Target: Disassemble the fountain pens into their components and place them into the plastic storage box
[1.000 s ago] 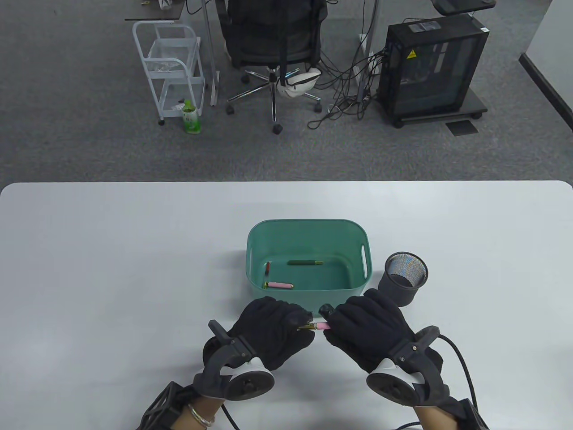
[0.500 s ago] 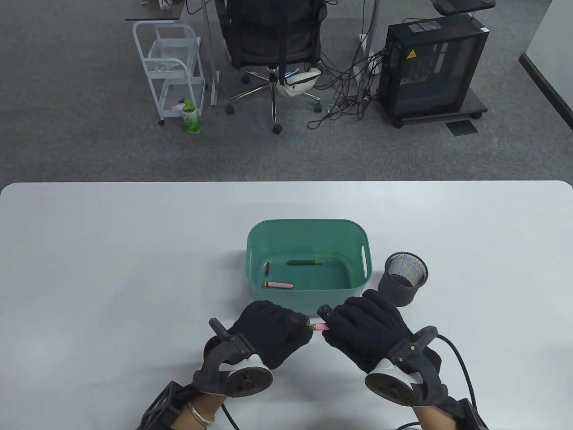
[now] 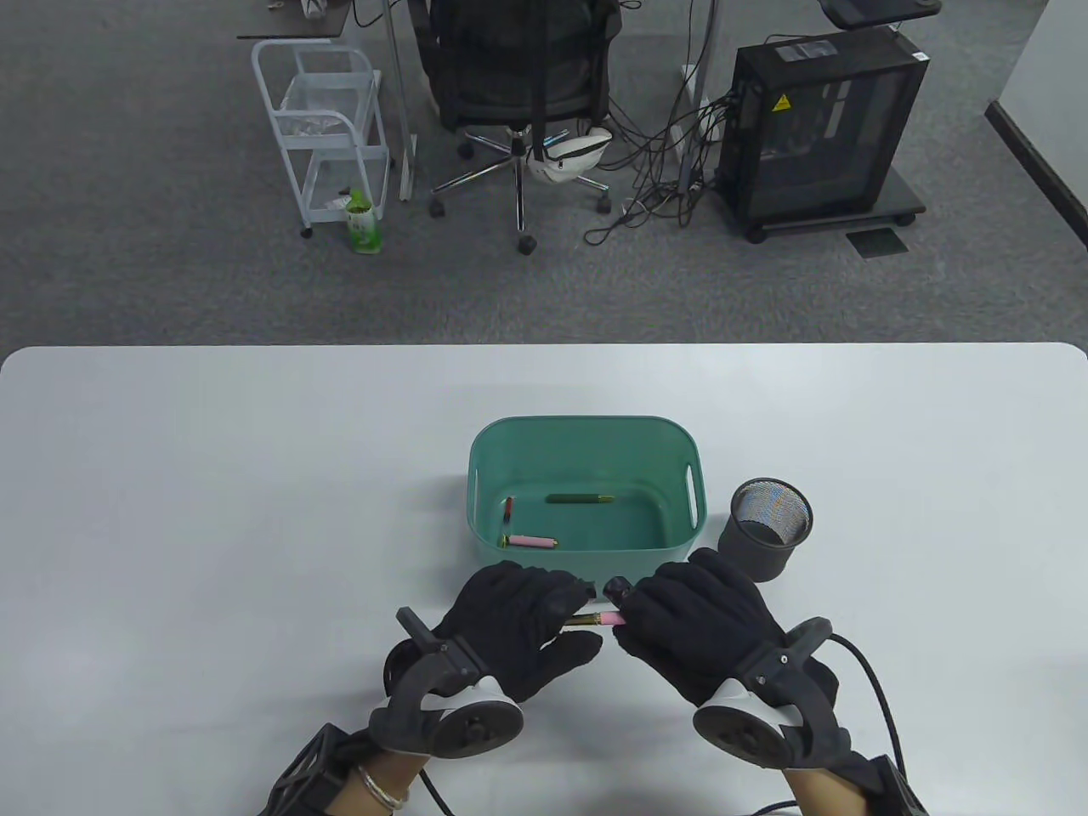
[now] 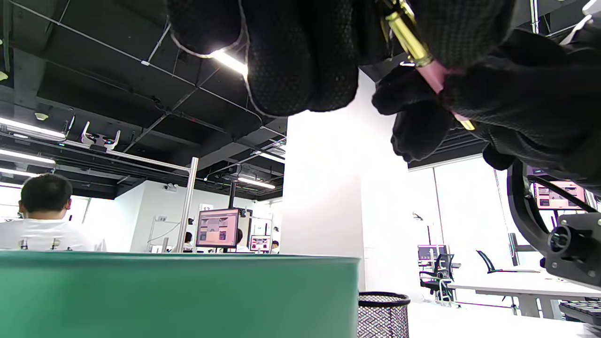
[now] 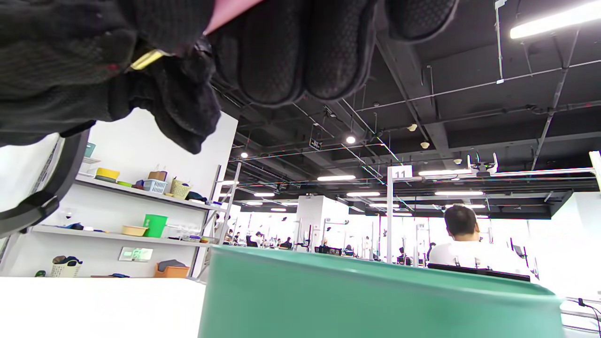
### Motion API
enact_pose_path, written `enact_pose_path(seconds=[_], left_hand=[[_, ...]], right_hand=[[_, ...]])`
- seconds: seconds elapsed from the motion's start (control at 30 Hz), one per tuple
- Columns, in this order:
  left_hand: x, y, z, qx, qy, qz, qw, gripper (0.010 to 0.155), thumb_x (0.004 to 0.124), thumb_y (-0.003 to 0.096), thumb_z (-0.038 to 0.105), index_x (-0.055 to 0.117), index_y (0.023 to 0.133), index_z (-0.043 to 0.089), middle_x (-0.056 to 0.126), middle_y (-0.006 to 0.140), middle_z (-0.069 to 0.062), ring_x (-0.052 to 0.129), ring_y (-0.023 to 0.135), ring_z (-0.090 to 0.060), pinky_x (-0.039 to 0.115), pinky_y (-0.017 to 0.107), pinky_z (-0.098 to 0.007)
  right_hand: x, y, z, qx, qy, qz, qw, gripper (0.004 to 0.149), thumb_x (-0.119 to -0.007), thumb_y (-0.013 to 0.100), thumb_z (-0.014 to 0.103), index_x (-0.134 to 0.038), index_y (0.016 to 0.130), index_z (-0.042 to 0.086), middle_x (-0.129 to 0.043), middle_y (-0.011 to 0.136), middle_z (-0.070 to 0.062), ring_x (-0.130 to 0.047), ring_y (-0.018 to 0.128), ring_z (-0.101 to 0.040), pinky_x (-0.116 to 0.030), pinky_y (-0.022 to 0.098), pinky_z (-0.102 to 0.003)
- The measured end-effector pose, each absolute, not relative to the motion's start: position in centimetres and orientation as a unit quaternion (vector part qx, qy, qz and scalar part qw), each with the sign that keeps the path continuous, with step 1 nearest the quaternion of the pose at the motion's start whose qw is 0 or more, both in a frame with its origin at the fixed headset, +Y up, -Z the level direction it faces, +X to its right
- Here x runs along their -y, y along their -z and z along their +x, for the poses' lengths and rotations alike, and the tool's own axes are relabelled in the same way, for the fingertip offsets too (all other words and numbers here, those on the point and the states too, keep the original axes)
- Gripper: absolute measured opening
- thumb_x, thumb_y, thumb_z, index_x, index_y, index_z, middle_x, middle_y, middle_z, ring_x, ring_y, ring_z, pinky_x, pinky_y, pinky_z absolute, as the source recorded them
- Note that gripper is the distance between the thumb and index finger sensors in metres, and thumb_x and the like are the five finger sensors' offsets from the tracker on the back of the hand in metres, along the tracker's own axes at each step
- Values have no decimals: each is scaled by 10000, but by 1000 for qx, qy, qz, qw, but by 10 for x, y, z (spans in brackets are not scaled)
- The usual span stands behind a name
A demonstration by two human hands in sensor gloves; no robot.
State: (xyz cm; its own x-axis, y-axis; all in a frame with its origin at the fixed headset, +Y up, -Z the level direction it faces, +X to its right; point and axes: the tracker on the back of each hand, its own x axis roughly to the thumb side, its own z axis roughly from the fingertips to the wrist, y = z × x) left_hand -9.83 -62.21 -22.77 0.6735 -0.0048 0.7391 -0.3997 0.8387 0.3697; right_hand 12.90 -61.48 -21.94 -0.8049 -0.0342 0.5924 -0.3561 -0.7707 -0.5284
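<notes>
A pink fountain pen (image 3: 610,619) with a gold front section (image 3: 580,623) hangs level just above the table, in front of the box. My left hand (image 3: 568,616) pinches the gold end, and my right hand (image 3: 631,614) grips the pink barrel. The left wrist view shows the gold section (image 4: 406,34) running into the pink barrel (image 4: 435,75) between the gloved fingers (image 4: 300,56). In the right wrist view only a bit of pink barrel (image 5: 230,10) and a gold ring (image 5: 146,59) show. The green plastic box (image 3: 586,420) holds a dark green pen part (image 3: 580,499), a red part (image 3: 508,510) and a pink part (image 3: 531,541).
A black mesh pen cup (image 3: 770,527) stands right of the box, close to my right hand. The box wall (image 4: 178,295) fills the lower part of both wrist views. An office chair, a white cart and a computer case stand on the floor beyond the table.
The hands closed together half a second ago and have now drawn slightly apart. More of the gold section shows between them, and the left thumb has swung outward.
</notes>
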Motion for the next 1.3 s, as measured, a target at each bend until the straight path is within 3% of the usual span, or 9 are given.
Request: enact_pose_path(seconds=[0.5,1.07,1.3], left_hand=[[623,227,-97,390,-111,264,875,448,698,656,483,763,948,150,964,865,-33,973,740,-207,725,689,-466],[623,229,-98,392,-121,259,874,514,543,679,472,896,826,127,1062,683,-26,1042,569,-201,790,589,-450],[623,229,-98,391,-122,259,875,524,538,680,479,897,836,131,1061,695,-30,1040,582,-208,787,594,-454]], right_hand=[[616,220,129,325,-893,299,88,453,-724,527,521,-863,918,340,-921,793,113,-890,796,-149,-640,737,-477],[616,218,128,326,-892,302,88,453,-725,526,522,-862,920,344,-920,796,110,-888,799,-150,-637,739,-478],[616,218,128,326,-892,302,87,452,-725,527,522,-862,920,345,-920,796,109,-888,799,-151,-637,739,-478]])
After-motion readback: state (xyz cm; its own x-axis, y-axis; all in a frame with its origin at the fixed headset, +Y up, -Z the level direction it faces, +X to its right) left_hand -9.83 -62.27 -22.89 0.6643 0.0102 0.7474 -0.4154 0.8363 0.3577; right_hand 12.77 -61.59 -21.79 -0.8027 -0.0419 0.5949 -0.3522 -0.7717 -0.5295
